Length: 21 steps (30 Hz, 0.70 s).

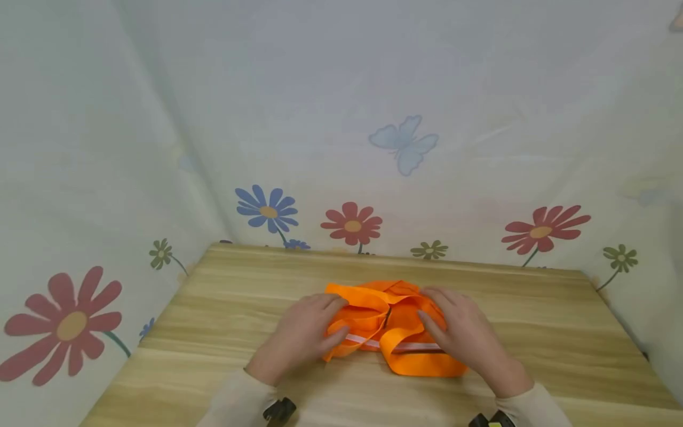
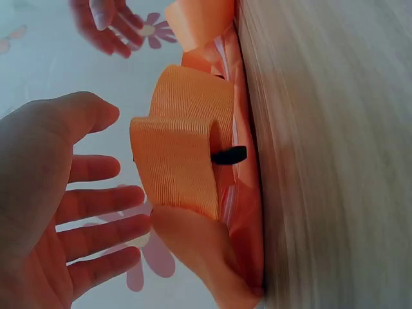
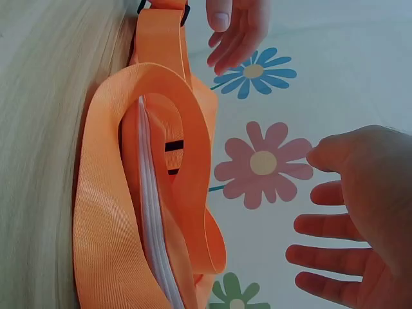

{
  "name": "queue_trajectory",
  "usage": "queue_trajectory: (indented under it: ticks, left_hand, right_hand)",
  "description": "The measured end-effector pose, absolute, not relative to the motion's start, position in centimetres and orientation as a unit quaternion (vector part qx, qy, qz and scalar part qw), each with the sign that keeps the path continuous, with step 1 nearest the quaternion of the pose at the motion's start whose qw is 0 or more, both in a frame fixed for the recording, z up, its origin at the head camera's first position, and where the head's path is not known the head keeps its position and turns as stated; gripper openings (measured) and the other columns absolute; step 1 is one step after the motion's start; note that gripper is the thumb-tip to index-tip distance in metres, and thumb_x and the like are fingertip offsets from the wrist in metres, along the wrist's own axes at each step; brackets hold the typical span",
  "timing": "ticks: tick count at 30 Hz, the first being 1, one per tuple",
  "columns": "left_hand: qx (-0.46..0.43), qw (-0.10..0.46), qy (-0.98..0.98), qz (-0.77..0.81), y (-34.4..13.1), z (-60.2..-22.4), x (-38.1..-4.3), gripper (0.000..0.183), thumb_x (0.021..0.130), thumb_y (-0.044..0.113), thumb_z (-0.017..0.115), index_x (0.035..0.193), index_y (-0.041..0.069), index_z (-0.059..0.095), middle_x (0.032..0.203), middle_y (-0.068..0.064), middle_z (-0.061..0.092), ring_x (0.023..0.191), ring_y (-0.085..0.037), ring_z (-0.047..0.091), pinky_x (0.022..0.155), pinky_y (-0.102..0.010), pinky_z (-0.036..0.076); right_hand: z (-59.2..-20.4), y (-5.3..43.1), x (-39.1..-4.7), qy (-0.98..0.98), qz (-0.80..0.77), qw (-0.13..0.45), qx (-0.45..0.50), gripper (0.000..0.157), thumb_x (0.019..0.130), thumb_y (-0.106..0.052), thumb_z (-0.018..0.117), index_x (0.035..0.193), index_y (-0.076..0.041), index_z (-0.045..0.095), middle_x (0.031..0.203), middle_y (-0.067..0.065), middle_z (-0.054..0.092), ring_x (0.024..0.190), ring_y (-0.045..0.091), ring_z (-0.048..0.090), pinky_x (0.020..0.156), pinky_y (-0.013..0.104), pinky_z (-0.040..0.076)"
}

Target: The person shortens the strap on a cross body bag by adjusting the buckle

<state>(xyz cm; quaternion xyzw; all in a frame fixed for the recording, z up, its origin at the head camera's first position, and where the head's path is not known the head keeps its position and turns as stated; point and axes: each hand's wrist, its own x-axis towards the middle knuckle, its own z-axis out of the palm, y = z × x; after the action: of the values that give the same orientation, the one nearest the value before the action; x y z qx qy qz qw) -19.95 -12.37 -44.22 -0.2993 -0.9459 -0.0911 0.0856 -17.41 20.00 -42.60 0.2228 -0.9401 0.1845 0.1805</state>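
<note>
An orange fabric bag (image 1: 401, 315) lies on the table, its wide orange strap (image 1: 429, 364) folded in loose loops over it. A pale zipper (image 3: 152, 199) runs along the bag, and a small black strip (image 2: 230, 155) pokes out beside one strap loop. On the left side of the bag is my left hand (image 1: 301, 332), its fingers spread and relaxed. My right hand (image 1: 469, 332) is at the opposite end, fingers likewise loose. Both hands overlap the bag's edges in the head view, but the wrist views show gaps between most fingers and the fabric.
The wood-grain table (image 1: 224, 308) extends to either side of the bag. Behind it and along both sides hangs a pale backdrop (image 1: 299, 118) printed with flowers and a butterfly. Dark devices (image 1: 280, 410) are strapped to the wrists.
</note>
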Motion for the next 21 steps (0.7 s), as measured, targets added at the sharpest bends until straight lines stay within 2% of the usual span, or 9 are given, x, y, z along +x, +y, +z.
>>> queue_trajectory:
  ticks: [6, 12, 19, 21]
  left_hand:
    - [-0.323, 0.065, -0.941, -0.077, -10.9, -43.9, -20.0, 0.046, 0.104, 0.044, 0.068, 0.139, 0.015, 0.069, 0.132, -0.002, 0.074, 0.117, -0.025, 0.071, 0.107, -0.045, 0.059]
    - [-0.34, 0.066, -0.935, -0.076, -9.1, -43.8, -20.3, 0.042, 0.105, 0.042, 0.067, 0.139, 0.017, 0.069, 0.127, 0.0, 0.075, 0.11, -0.022, 0.072, 0.101, -0.04, 0.062]
    - [-0.328, 0.055, -0.941, -0.056, -6.9, -43.8, -20.8, 0.039, 0.106, 0.045, 0.065, 0.132, 0.016, 0.07, 0.122, 0.001, 0.076, 0.103, -0.02, 0.073, 0.095, -0.037, 0.063]
    - [-0.328, 0.042, -0.942, -0.053, -6.2, -43.9, -21.0, 0.037, 0.105, 0.045, 0.066, 0.126, 0.015, 0.071, 0.113, 0.001, 0.076, 0.096, -0.018, 0.072, 0.091, -0.034, 0.063]
  right_hand:
    - [-42.9, 19.3, -17.7, -0.934, 0.189, 0.174, 0.248, 0.044, 0.099, -0.024, 0.08, 0.138, -0.007, 0.068, 0.139, 0.014, 0.071, 0.123, 0.039, 0.07, 0.104, 0.062, 0.057]
    - [-43.3, 18.6, -18.2, -0.926, 0.19, 0.164, 0.281, 0.044, 0.097, -0.021, 0.083, 0.136, -0.007, 0.069, 0.136, 0.011, 0.073, 0.121, 0.035, 0.071, 0.103, 0.057, 0.06]
    - [-44.1, 17.9, -19.2, -0.923, 0.184, 0.146, 0.305, 0.042, 0.097, -0.02, 0.082, 0.136, -0.009, 0.07, 0.137, 0.009, 0.072, 0.123, 0.034, 0.071, 0.106, 0.056, 0.058]
    - [-44.3, 17.7, -19.5, -0.922, 0.184, 0.137, 0.311, 0.042, 0.097, -0.019, 0.082, 0.136, -0.008, 0.07, 0.137, 0.008, 0.072, 0.125, 0.033, 0.07, 0.107, 0.055, 0.058]
